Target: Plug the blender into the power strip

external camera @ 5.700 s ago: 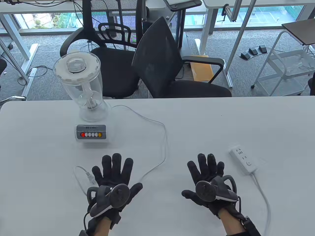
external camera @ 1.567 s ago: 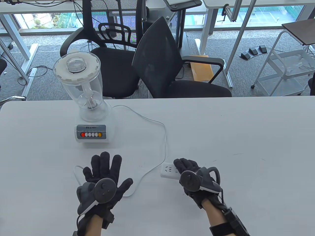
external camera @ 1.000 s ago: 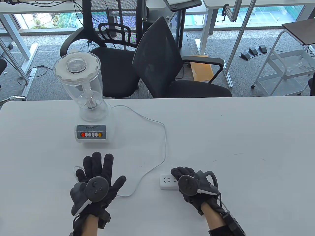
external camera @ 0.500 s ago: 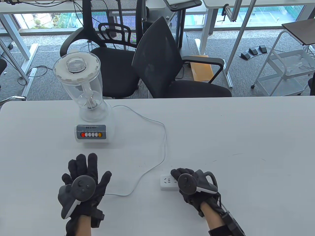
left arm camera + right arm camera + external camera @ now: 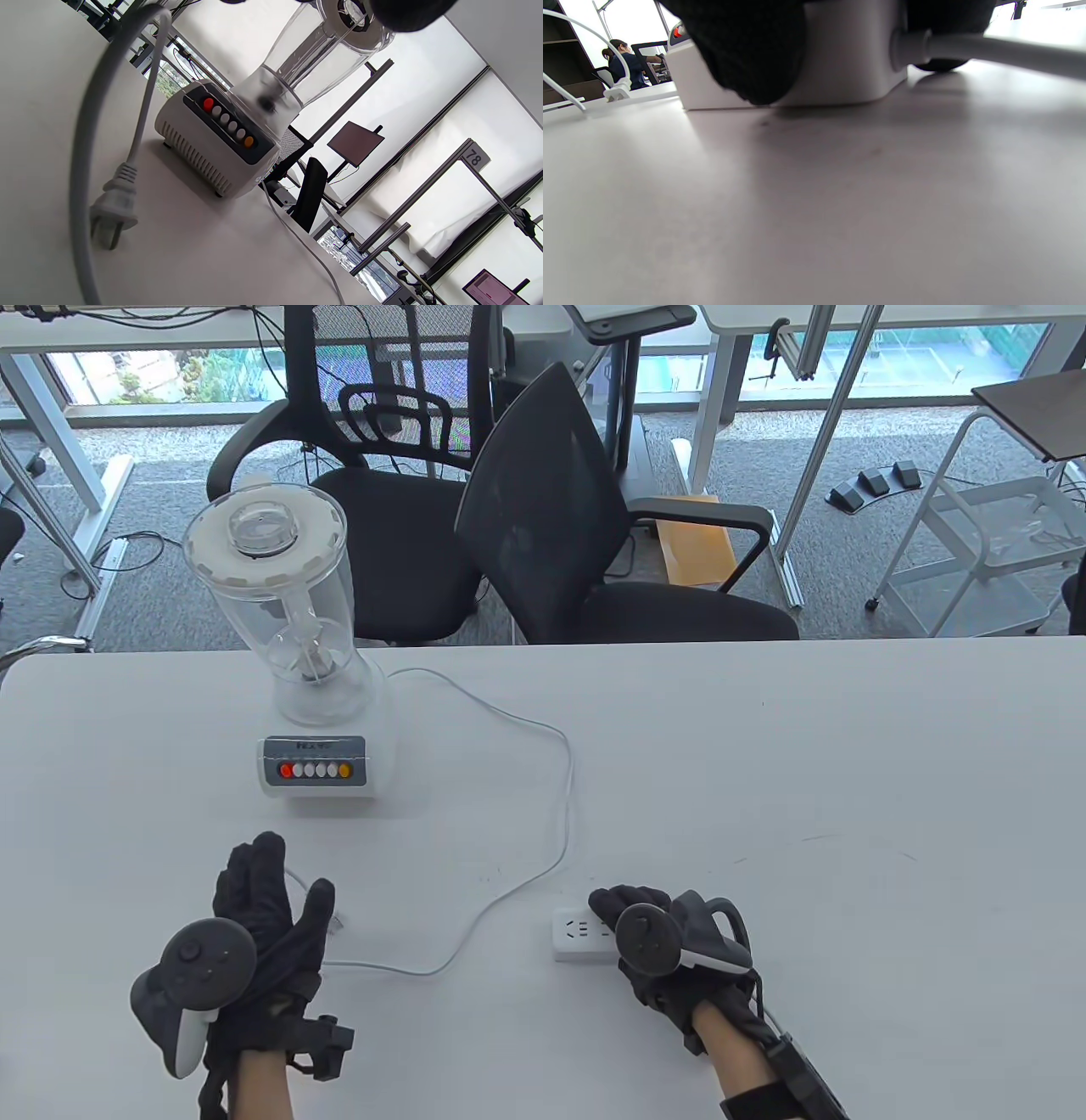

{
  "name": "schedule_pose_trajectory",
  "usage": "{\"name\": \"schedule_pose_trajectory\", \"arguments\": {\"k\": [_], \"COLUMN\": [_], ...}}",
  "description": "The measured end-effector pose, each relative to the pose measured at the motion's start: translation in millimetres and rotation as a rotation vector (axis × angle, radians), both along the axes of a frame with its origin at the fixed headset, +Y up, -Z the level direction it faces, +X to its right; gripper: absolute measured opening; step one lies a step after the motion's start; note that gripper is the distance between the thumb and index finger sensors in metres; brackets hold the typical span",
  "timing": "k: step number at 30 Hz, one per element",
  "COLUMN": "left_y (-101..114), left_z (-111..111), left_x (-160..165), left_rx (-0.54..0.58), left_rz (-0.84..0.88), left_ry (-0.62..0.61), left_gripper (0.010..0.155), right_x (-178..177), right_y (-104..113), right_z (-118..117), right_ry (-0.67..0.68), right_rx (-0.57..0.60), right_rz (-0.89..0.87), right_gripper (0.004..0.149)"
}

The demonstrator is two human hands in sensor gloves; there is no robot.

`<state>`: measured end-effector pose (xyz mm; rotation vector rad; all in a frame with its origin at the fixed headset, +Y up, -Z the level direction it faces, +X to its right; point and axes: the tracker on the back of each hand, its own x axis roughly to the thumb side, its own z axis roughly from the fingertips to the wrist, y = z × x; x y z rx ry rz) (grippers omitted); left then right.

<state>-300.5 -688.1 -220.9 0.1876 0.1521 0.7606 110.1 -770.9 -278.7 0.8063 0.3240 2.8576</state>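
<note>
Hands: right hand (image 5: 657, 937) grips power strip (image 5: 579, 934), left hand (image 5: 263, 916) spread beside plug (image 5: 114, 207); blender (image 5: 312, 763) label unreadable.

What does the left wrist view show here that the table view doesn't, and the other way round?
Only the left wrist view shows the plug clearly, with its prongs lying free on the table, ungripped. Only the table view shows both hands: the left hand beside the cord's end, and the right hand holding the power strip. Both show the blender and its white cord.
</note>
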Motion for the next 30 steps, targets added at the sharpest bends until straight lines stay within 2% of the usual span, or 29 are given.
{"name": "schedule_pose_trajectory", "arguments": {"k": [8,12,17,25,30], "left_y": [5.7,0.6,-13.9,-41.3,-54.6], "left_z": [4.0,5.6,0.6,-22.3,-40.3], "left_x": [-21.3,-36.8,-53.8,-65.3,-60.0], "left_rx": [-0.011,-0.039,-0.125,-0.287,-0.408], "left_rz": [-0.046,-0.018,-0.042,-0.14,-0.206], "left_ry": [0.101,0.167,0.214,0.179,0.096], "left_gripper": [0.074,0.067,0.064,0.063,0.073], "right_x": [0.1,0.0,-0.2,-0.8,-1.1], "right_y": [-0.1,-0.1,-0.6,-0.7,-1.0], "right_z": [-0.4,-0.5,-0.6,-0.5,-0.4], "right_ry": [0.003,0.004,0.004,0.005,0.004], "right_rx": [-0.002,-0.004,-0.004,0.0,0.001], "right_rz": [0.003,0.006,0.011,0.024,0.028], "right_gripper": [0.081,0.082,0.082,0.082,0.082]}}
